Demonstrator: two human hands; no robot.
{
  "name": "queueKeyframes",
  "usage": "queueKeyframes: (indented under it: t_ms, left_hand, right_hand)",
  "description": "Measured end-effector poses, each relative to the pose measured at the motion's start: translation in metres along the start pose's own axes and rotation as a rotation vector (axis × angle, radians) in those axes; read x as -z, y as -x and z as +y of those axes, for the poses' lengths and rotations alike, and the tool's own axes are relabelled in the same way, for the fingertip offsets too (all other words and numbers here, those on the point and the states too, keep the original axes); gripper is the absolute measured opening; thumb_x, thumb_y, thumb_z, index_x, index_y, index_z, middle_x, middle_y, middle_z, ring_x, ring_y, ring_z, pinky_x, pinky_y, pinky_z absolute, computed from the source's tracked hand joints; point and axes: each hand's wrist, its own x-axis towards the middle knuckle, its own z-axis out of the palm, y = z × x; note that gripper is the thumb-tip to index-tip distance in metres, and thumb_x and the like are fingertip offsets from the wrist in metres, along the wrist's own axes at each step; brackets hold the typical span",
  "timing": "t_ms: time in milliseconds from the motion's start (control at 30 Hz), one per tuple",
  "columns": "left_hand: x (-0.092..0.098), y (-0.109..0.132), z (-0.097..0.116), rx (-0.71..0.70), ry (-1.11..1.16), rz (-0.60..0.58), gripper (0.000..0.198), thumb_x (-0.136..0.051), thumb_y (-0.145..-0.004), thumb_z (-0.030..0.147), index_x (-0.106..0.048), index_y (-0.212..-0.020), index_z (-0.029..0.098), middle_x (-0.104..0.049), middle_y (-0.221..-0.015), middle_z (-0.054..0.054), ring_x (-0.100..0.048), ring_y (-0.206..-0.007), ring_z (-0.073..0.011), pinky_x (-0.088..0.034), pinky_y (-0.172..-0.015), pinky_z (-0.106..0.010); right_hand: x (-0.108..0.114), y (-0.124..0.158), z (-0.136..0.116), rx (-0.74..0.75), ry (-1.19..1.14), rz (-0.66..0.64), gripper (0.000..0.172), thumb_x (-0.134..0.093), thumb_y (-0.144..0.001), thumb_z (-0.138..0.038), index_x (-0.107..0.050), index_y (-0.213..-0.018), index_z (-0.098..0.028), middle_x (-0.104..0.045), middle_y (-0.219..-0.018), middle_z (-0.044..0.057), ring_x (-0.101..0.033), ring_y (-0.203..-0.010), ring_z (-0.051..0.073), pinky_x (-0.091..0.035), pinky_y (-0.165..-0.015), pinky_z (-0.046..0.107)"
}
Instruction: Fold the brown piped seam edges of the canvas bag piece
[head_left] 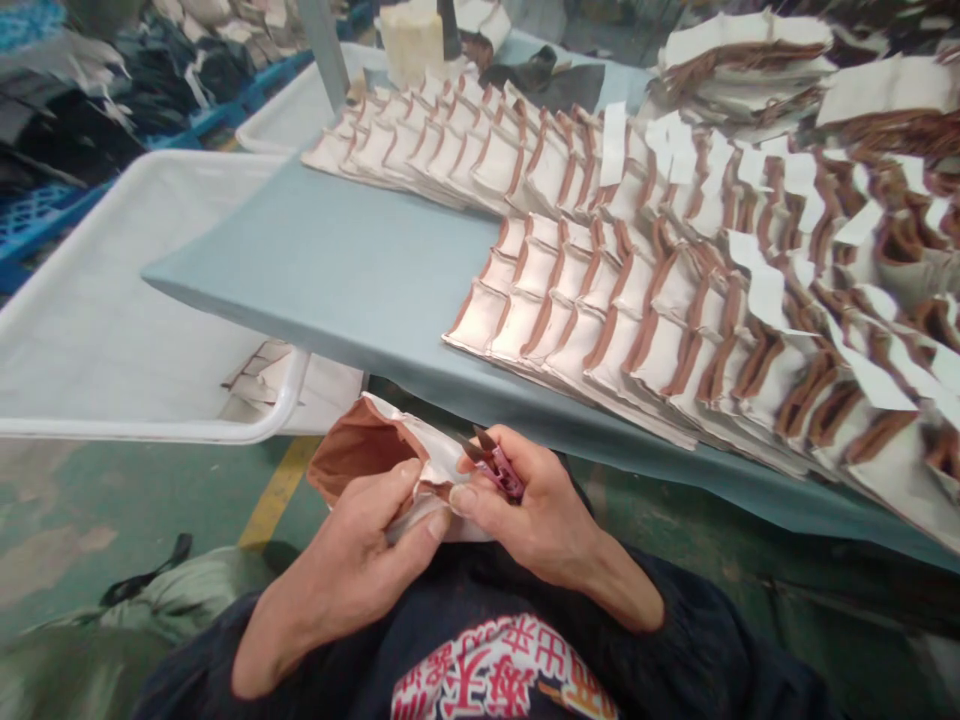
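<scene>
A brown-and-white fabric piece (367, 455) lies in my lap below the table edge. My left hand (367, 545) is closed on it, thumb and fingers pinching its white lining. My right hand (536, 505) is closed round small pink thread snips (495, 465), whose dark blades point up-left at the piece's edge. Its thumb also presses against the white lining beside my left fingers.
A grey-blue table (330, 260) carries overlapping rows of similar brown-and-white pieces (600, 310), and stacks of them at the back right (742, 60). White bins (97, 330) stand at the left. A yellow line (277, 490) runs across the green floor.
</scene>
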Motion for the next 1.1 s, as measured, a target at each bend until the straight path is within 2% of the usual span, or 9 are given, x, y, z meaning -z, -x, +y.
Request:
queueKeyframes:
  t_ms: [200, 300, 500, 700, 867, 1000, 1100]
  left_hand:
    - [0.005, -0.002, 0.006, -0.046, 0.013, 0.094, 0.021, -0.050, -0.096, 0.024, -0.060, -0.079, 0.020, -0.060, -0.065, 0.004, -0.056, -0.055, -0.0122, -0.043, -0.054, -0.022]
    - [0.008, -0.003, 0.004, -0.046, 0.001, 0.142, 0.021, -0.051, -0.095, 0.022, -0.058, -0.075, 0.021, -0.061, -0.065, 0.005, -0.055, -0.055, -0.0112, -0.042, -0.054, -0.021]
    - [0.012, -0.001, 0.005, -0.011, -0.068, 0.130, 0.018, -0.050, -0.092, 0.018, -0.061, -0.078, 0.020, -0.064, -0.069, 0.003, -0.058, -0.061, -0.0128, -0.044, -0.058, -0.022]
    - [0.007, -0.003, 0.009, 0.043, -0.098, 0.156, 0.020, -0.049, -0.092, 0.019, -0.060, -0.075, 0.019, -0.063, -0.069, 0.002, -0.056, -0.063, -0.0145, -0.042, -0.060, -0.025]
    - [0.005, -0.004, 0.008, 0.056, 0.087, 0.137, 0.018, -0.050, -0.091, 0.023, -0.065, -0.083, 0.017, -0.066, -0.074, 0.001, -0.059, -0.067, -0.0150, -0.047, -0.062, -0.024]
    - [0.004, -0.004, 0.003, 0.090, 0.162, 0.134, 0.027, -0.054, -0.097, 0.032, -0.060, -0.074, 0.018, -0.058, -0.068, 0.003, -0.053, -0.061, -0.0129, -0.043, -0.057, -0.022]
    - [0.004, -0.003, 0.000, 0.094, 0.125, 0.143, 0.033, -0.053, -0.101, 0.031, -0.058, -0.070, 0.018, -0.057, -0.066, 0.003, -0.052, -0.061, -0.0122, -0.042, -0.058, -0.022]
  right_hand:
    - [0.002, -0.013, 0.000, 0.011, -0.003, -0.100, 0.021, -0.068, -0.092, -0.036, -0.057, -0.084, -0.020, -0.052, -0.067, -0.006, -0.044, -0.057, 0.010, -0.039, -0.052, 0.021]
    - [0.001, -0.016, 0.002, 0.016, 0.053, -0.104, 0.022, -0.066, -0.094, -0.039, -0.060, -0.086, -0.020, -0.054, -0.069, -0.005, -0.046, -0.060, 0.011, -0.039, -0.054, 0.022]
    - [-0.003, -0.018, 0.003, 0.118, 0.213, -0.035, 0.024, -0.064, -0.096, -0.040, -0.061, -0.084, -0.019, -0.054, -0.065, -0.006, -0.044, -0.056, 0.010, -0.035, -0.053, 0.022]
    - [-0.007, -0.017, 0.009, 0.242, 0.354, 0.075, 0.019, -0.065, -0.095, -0.036, -0.063, -0.085, -0.020, -0.053, -0.062, -0.006, -0.044, -0.051, 0.010, -0.032, -0.052, 0.024]
    - [-0.009, -0.015, 0.007, 0.140, 0.284, 0.072, 0.023, -0.064, -0.094, -0.040, -0.060, -0.082, -0.020, -0.053, -0.060, -0.006, -0.045, -0.052, 0.010, -0.033, -0.052, 0.023]
    - [-0.009, -0.016, 0.007, 0.059, 0.211, 0.009, 0.021, -0.062, -0.091, -0.039, -0.058, -0.082, -0.021, -0.054, -0.062, -0.006, -0.048, -0.054, 0.011, -0.034, -0.053, 0.023]
    - [-0.010, -0.014, 0.010, 0.047, 0.173, -0.010, 0.020, -0.061, -0.092, -0.038, -0.059, -0.085, -0.020, -0.057, -0.066, -0.005, -0.050, -0.058, 0.011, -0.036, -0.056, 0.023]
